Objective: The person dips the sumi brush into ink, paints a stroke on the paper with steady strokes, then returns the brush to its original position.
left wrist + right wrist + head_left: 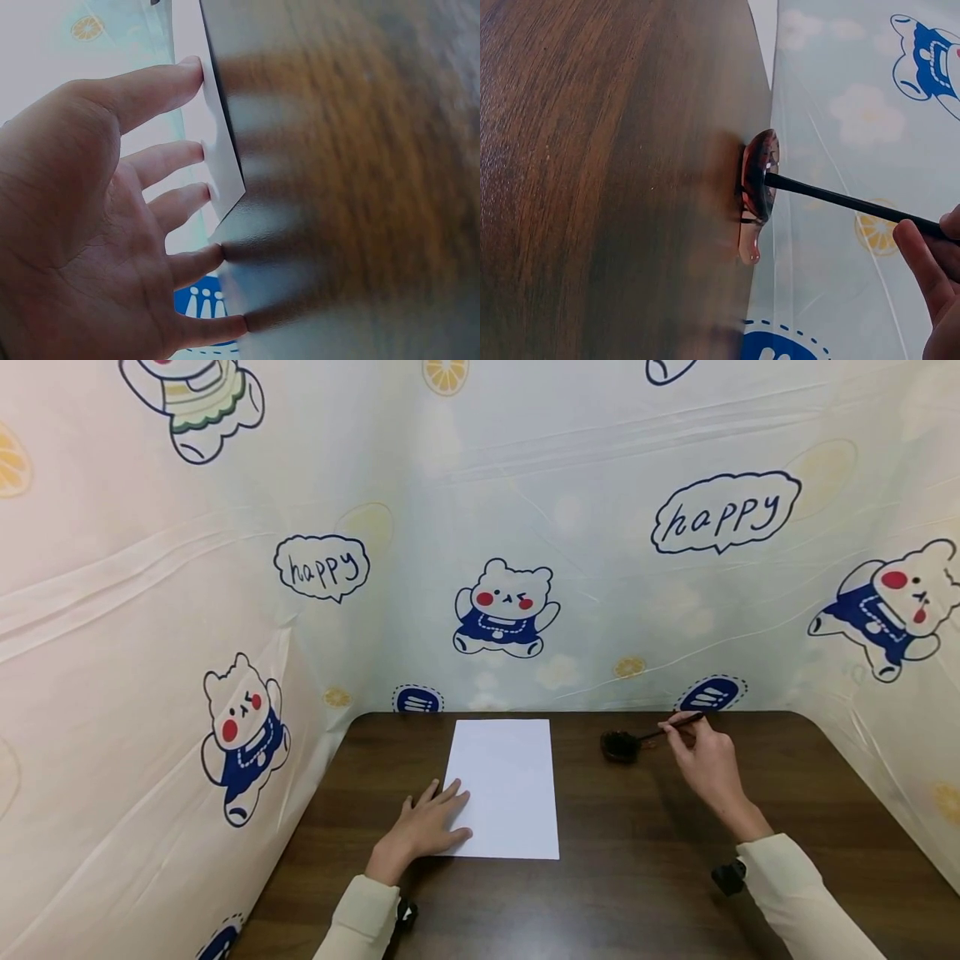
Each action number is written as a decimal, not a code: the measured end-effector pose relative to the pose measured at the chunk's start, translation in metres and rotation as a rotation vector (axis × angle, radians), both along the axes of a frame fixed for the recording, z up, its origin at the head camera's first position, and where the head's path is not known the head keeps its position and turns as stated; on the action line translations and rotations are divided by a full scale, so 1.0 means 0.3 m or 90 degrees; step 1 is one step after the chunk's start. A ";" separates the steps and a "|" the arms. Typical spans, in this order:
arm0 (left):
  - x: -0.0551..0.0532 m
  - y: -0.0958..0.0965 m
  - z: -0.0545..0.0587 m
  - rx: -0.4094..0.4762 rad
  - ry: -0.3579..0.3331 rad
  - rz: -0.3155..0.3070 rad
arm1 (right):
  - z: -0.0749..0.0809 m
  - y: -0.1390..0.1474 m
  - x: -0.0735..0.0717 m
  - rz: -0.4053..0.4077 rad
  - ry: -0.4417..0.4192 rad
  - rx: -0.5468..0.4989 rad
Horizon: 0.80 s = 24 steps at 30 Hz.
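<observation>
A blank white sheet of paper (504,789) lies on the dark wooden table. My left hand (426,827) rests at its near left corner, fingers spread. In the left wrist view the thumb (161,88) and two fingertips touch the paper (217,161), while the other two fingertips touch the wood. To the right, my right hand (707,767) pinches a slim black brush (684,722) by its shaft. The brush (840,199) slants down into a small, shiny, dark reddish-brown dish (756,176) with a short handle; its tip is hidden inside the dish.
The brown tabletop (622,893) has rounded far corners. A pale curtain (420,527) printed with cartoon bears and orange slices stands behind the table and along both sides. The dish sits near the far edge, right of the paper.
</observation>
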State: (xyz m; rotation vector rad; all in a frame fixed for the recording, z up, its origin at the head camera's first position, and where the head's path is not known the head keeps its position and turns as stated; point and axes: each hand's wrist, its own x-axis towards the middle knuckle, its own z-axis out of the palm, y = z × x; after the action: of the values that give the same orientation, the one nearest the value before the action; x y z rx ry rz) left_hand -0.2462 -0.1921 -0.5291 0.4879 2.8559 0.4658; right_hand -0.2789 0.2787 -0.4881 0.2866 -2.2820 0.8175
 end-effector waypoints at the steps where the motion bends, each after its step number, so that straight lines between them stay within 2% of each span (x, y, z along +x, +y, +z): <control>1: 0.000 0.000 -0.001 0.000 0.000 0.000 | 0.002 -0.001 0.001 0.000 -0.005 -0.001; 9: 0.002 -0.002 -0.005 0.001 -0.001 -0.003 | 0.001 -0.011 0.012 0.013 -0.005 -0.016; 24: 0.000 -0.006 -0.001 0.005 -0.007 -0.004 | 0.027 -0.019 0.027 0.028 0.052 -0.019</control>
State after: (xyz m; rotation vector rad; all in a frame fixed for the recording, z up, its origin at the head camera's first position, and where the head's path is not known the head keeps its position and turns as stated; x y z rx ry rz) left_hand -0.2462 -0.1939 -0.5296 0.4947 2.8423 0.4765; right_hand -0.2709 0.2732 -0.4799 0.3510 -2.1924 0.8457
